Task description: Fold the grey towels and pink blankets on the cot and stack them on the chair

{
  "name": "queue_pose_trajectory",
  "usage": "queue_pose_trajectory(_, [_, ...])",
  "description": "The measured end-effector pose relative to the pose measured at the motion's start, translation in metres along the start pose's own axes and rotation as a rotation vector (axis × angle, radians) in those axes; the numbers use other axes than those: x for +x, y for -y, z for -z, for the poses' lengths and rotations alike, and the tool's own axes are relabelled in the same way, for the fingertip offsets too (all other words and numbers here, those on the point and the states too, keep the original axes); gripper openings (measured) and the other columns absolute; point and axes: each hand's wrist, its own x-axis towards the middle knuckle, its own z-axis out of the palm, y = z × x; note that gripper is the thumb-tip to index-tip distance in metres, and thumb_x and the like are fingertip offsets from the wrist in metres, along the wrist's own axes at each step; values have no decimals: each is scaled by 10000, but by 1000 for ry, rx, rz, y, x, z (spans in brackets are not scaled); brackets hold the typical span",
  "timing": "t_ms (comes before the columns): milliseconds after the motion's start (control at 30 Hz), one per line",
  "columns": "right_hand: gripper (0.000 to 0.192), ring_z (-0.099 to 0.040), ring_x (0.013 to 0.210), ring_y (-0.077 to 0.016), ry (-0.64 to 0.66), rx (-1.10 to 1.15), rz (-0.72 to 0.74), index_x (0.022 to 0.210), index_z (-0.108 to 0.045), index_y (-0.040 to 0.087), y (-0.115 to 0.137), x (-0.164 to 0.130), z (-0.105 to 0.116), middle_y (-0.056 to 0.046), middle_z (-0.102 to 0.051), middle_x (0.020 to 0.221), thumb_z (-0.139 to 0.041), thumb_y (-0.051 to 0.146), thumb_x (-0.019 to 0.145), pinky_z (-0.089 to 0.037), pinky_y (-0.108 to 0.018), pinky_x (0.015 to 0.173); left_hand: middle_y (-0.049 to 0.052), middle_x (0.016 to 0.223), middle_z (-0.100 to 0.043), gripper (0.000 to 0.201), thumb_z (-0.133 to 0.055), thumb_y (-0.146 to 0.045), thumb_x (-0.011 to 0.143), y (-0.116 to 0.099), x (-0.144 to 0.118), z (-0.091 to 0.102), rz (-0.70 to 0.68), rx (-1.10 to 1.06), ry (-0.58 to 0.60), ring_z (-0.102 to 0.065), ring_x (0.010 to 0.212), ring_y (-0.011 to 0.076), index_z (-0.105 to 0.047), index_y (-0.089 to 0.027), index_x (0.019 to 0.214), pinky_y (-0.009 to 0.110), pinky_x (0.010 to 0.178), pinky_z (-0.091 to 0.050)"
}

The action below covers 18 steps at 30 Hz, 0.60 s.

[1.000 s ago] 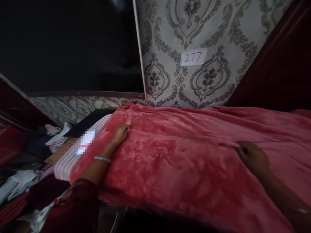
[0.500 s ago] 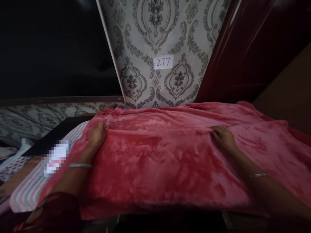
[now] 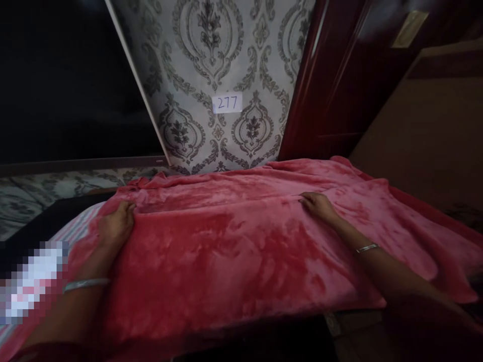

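A soft pink-red plush blanket (image 3: pixel 211 261) lies spread before me, with a fold edge running between my hands. My left hand (image 3: pixel 116 222) pinches that edge at its left end. At the right end, my right hand (image 3: pixel 319 205) is closed on the same edge, fingertips pressed together. The stretch between them is pulled fairly straight. Behind the fold, more of the blanket lies in loose wrinkles, and it spreads out past my right arm.
A large dark screen (image 3: pixel 68 80) stands at the left. Patterned wallpaper (image 3: pixel 215 55) behind bears a paper label (image 3: pixel 227 102) reading 277. A dark red glossy panel (image 3: pixel 320 90) rises at the right. Striped cloth (image 3: pixel 81 226) lies under the blanket's left side.
The view has turned slightly right, so everything appears shifted left. Both hands still grip the blanket's fold edge, and the blanket's arrangement looks much the same.
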Motion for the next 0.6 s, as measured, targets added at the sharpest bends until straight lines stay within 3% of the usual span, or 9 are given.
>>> queue_pose_trajectory(167, [337, -683, 1047, -260, 40, -191, -28, 1142, -732, 174, 18, -8, 2, -112, -748, 1147, -506, 179, 892, -512, -332, 881, 92, 952, -734, 511, -232, -416, 1000, 2, 3, -2, 12, 0, 11, -663, 905, 282, -561, -191, 1320, 327, 759, -452])
queue_pose_trajectory(333, [476, -601, 1240, -272, 14, -135, 190, 1373, -621, 187, 66, -17, -20, -117, -652, 1358, -586, 270, 905, -498, -379, 1012, 149, 1050, -739, 547, -238, -403, 979, 2, 7, -1, 19, -21, 19, -685, 935, 312, -567, -157, 1339, 348, 757, -462])
queue_pose_trajectory(433, [517, -585, 1265, -274, 77, -85, 250, 1385, -611, 186, 85, -10, -38, -124, -631, 1386, -653, 284, 878, -486, -406, 1043, 158, 1036, -743, 546, -245, -399, 972, 3, 8, -1, 8, -43, 4, -687, 937, 322, -577, -152, 1328, 352, 759, -463])
queue_pose_trajectory(600, [336, -610, 1225, -238, 77, -38, 286, 1216, -716, 216, 87, 3, -59, -95, -681, 1310, -611, 191, 898, -482, -378, 1038, 156, 1002, -746, 521, -277, -400, 968, 5, 9, -3, -9, -50, -28, -683, 893, 315, -602, -157, 1294, 340, 724, -452])
